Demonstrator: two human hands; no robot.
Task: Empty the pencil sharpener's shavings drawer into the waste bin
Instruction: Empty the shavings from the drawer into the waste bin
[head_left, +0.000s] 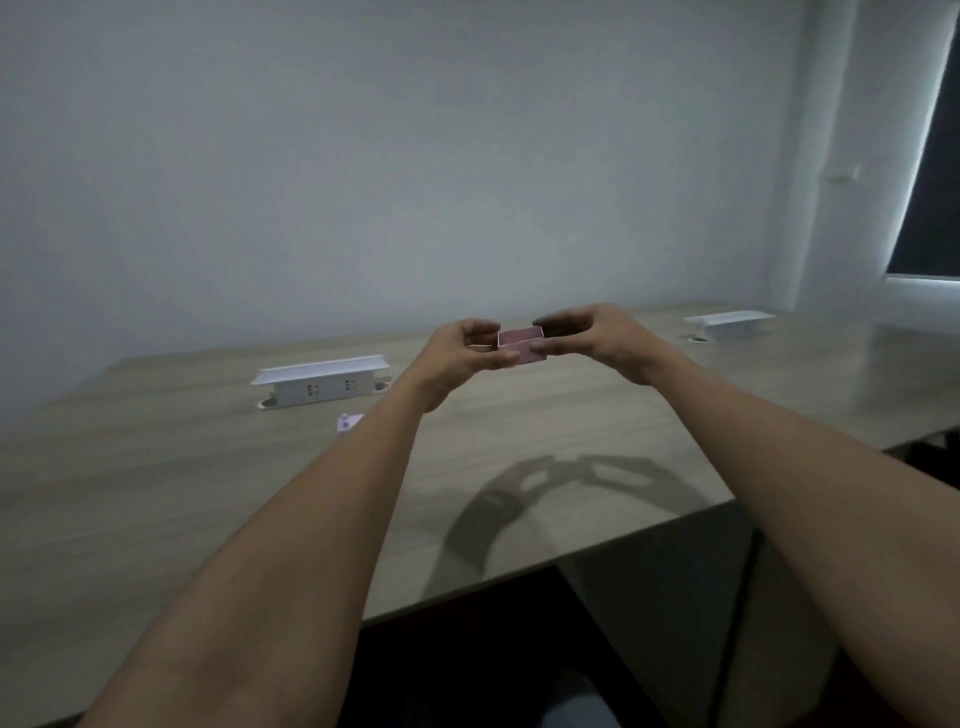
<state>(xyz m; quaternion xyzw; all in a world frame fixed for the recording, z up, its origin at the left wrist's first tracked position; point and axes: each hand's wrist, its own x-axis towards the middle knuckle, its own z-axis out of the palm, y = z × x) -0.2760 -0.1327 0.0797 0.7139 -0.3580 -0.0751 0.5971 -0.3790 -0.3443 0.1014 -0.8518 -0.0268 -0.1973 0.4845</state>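
Note:
Both my arms reach out over the wooden table (208, 493). Between my hands, held up in the air, is a small pink drawer (521, 345) with a pale rim. My left hand (462, 353) grips its left end with thumb and fingers. My right hand (587, 332) pinches its right end from above and the side. What lies inside the drawer is too blurred to tell. A small pink-and-white object (347, 422), perhaps the sharpener body, lies on the table to the left. No waste bin is in view.
A white raised socket box (322, 382) stands on the table at the left, and a second one (727, 323) at the far right. A grey wall runs behind. The table's near edge slants from lower left to right, with dark floor below it.

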